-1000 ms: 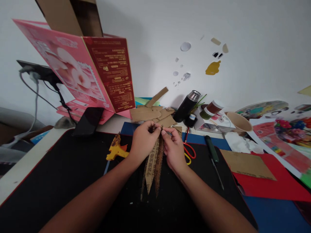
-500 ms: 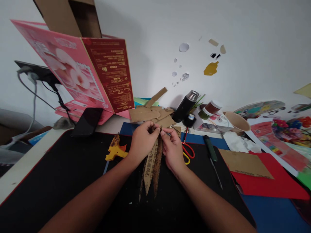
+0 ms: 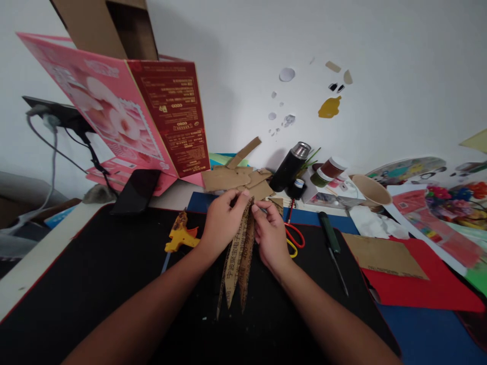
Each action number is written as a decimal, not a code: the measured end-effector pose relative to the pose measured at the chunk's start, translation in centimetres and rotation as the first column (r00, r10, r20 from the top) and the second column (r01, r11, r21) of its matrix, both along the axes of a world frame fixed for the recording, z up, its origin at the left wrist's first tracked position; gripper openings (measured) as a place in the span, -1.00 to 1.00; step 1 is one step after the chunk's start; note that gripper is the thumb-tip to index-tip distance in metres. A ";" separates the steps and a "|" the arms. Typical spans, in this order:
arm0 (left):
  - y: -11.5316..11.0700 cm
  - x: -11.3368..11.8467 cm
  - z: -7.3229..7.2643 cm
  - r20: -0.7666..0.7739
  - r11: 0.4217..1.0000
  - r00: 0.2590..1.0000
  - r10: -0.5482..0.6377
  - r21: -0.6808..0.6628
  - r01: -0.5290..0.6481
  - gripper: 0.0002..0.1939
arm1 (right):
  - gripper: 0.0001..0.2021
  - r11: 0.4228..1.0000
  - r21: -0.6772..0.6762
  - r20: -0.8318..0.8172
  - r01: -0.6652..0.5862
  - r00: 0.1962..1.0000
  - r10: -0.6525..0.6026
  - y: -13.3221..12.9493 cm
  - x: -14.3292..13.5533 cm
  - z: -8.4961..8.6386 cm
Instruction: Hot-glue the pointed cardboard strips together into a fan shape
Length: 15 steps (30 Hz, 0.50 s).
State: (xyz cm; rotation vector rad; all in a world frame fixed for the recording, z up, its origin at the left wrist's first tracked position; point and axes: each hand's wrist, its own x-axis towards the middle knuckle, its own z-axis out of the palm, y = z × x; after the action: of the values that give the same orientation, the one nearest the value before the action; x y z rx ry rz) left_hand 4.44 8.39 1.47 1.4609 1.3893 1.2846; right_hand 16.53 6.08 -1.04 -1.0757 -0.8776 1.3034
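Note:
Pointed cardboard strips [image 3: 236, 268] with printed characters hang from my fingers over the black mat, their sharp ends toward me. My left hand [image 3: 224, 219] is closed on the upper left of the strips, its thumb along the top. With thumb and index finger, my right hand [image 3: 270, 230] pinches the upper right edge. How the strips join at the top is partly hidden by my fingers. A yellow glue gun [image 3: 180, 235] lies left of my left hand. Scissors with red and yellow handles [image 3: 294, 237] lie just beyond my right hand.
Cardboard scraps [image 3: 232, 178] are piled behind my hands, beside a black thermos [image 3: 289, 166]. A green-handled screwdriver-like tool [image 3: 330, 235] lies right on the mat [image 3: 152, 304]. A phone [image 3: 137, 190] and a pink box [image 3: 114, 111] stand left; red sheet [image 3: 426, 291] at right.
My left thumb and fingers have shifted slightly up along the top of the strips, uncovering more of the print. The right hand keeps its pinch, nearly still.

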 end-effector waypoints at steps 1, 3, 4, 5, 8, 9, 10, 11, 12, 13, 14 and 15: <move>0.0 0.0 0.0 0.015 1.000 1.000 -0.003 -0.007 0.003 -0.63 | -0.71 1.000 -0.007 -0.004 0.000 1.000 0.000 0.0 0.0 0.1; 0.0 0.0 0.0 0.051 1.000 0.999 -0.011 -0.024 0.012 -0.59 | -0.70 1.000 -0.025 -0.016 0.004 1.000 -0.004 0.0 0.1 0.2; -0.1 0.1 0.0 0.070 0.999 0.997 -0.017 -0.033 0.019 -0.58 | -0.70 0.999 -0.033 -0.023 0.006 1.000 -0.007 0.0 0.2 0.2; -0.1 0.1 0.0 0.087 0.999 0.996 -0.024 -0.041 0.028 -0.57 | -0.69 0.999 -0.039 -0.027 0.011 1.000 -0.012 0.0 0.2 0.2; 0.0 0.1 -0.2 0.104 0.998 0.994 -0.043 -0.050 0.048 -0.58 | -0.68 0.999 -0.046 -0.032 0.019 0.999 -0.021 -0.1 0.4 0.2; 0.0 0.1 -0.3 0.103 0.998 0.994 -0.047 -0.048 0.052 -0.59 | -0.68 0.999 -0.047 -0.033 0.019 0.999 -0.021 -0.1 0.5 0.2; 0.1 0.1 -0.4 0.105 0.998 0.993 -0.049 -0.043 0.054 -0.59 | -0.68 0.999 -0.047 -0.035 0.018 0.999 -0.019 -0.1 0.5 0.1; 0.1 0.2 -0.5 0.106 0.998 0.993 -0.053 -0.040 0.058 -0.60 | -0.68 0.999 -0.046 -0.037 0.017 0.999 -0.019 -0.2 0.6 0.1; 0.1 0.2 -0.6 0.109 0.997 0.993 -0.056 -0.040 0.060 -0.61 | -0.68 0.999 -0.046 -0.038 0.017 0.999 -0.019 -0.2 0.6 0.1; 0.1 0.2 -0.7 0.114 0.997 0.992 -0.057 -0.042 0.062 -0.62 | -0.68 0.999 -0.047 -0.038 0.017 0.999 -0.019 -0.2 0.7 0.1; 0.1 0.3 -0.7 0.121 0.997 0.991 -0.061 -0.045 0.067 -0.63 | -0.67 0.999 -0.049 -0.039 0.018 0.999 -0.020 -0.2 0.7 0.0; 0.1 0.3 -0.7 0.128 0.996 0.989 -0.068 -0.049 0.075 -0.63 | -0.67 0.998 -0.051 -0.038 0.020 0.999 -0.022 -0.3 0.8 0.0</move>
State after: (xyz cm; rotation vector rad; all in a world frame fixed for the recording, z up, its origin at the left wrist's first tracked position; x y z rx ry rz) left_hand 4.76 8.50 0.76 1.3575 1.2683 1.2622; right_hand 17.32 5.82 -1.04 -1.0928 -0.8061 1.3309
